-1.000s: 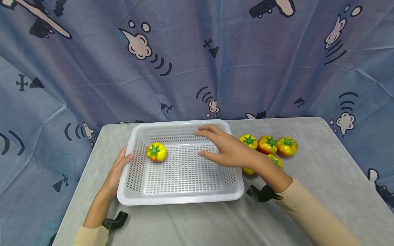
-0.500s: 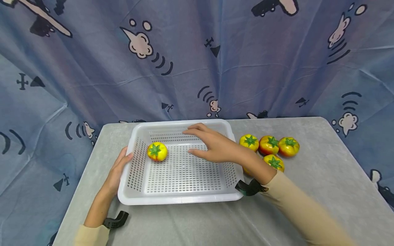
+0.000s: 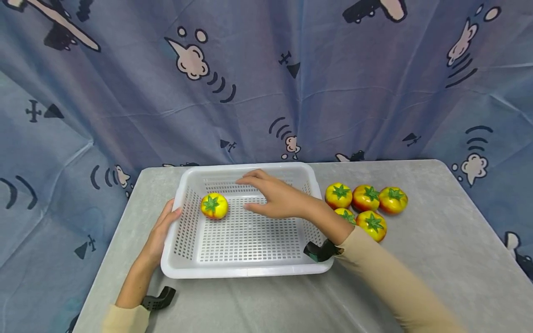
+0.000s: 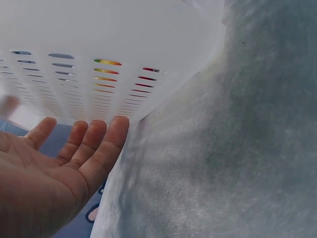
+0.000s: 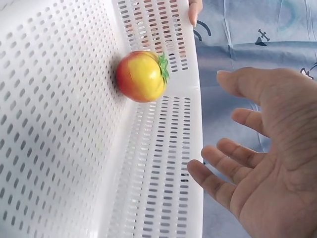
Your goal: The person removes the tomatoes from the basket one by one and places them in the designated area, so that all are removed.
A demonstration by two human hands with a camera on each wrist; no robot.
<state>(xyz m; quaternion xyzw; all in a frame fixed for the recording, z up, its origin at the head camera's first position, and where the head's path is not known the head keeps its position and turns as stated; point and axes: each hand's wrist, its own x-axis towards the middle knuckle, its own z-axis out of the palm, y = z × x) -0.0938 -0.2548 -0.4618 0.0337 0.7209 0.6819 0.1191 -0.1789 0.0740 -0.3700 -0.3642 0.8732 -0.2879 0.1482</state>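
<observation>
A white perforated plastic basket (image 3: 250,272) stands on the table. One red-and-yellow tomato (image 3: 214,206) with a green leafy top lies inside, near the left end. My left hand (image 3: 160,231) grips the basket's left side, thumb over the rim, fingers (image 4: 106,141) against the outer wall. My right hand (image 3: 275,196) hovers over the middle of the basket, fingers spread and nothing in it; it is apart from the tomato (image 5: 142,77) in the right wrist view. To the right of the basket sit several more tomatoes (image 3: 365,198), one partly behind my right forearm.
The grey-covered table (image 3: 441,240) extends to the right and in front of the basket. Behind it hangs a blue patterned curtain (image 3: 250,92). Black wrist-worn devices (image 3: 320,251) sit on both forearms.
My right hand has moved left across the basket toward the tomato inside, uncovering more of the tomatoes on the right. The left hand and the basket have stayed put.
</observation>
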